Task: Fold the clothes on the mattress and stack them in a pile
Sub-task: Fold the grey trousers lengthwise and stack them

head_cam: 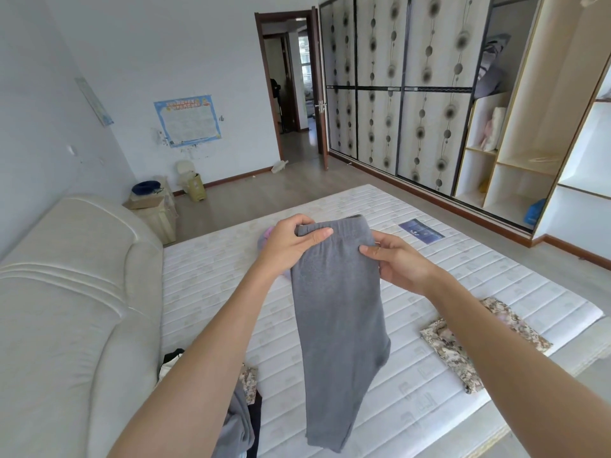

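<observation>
Nearest the viewer, below both sets of fingers: hem end of grey trousers (337, 325), hanging free above the white quilted mattress (413, 408). Lower left of the fingers: heap of unfolded clothes (239, 421), grey, black and camouflage, at the mattress edge. Lower right of the fingers: folded camouflage garment (463, 342), lying flat on the mattress, well apart from the trousers. At the waistband: left hand (291, 241) pinching the left corner, thumb in front, fingers curled behind the cloth; right hand (401, 262) gripping the right edge, thumb across the front, fingers behind. Trousers doubled lengthwise, held upright in the air. Just behind the left fingers: a pink-lilac garment (266, 236), mostly hidden. Beyond the right fingers: dark label (421, 230) on the mattress. Left of the fingers: cream headboard (76, 276). Farthest: open door (319, 87) and patterned sliding wardrobe (396, 94).
</observation>
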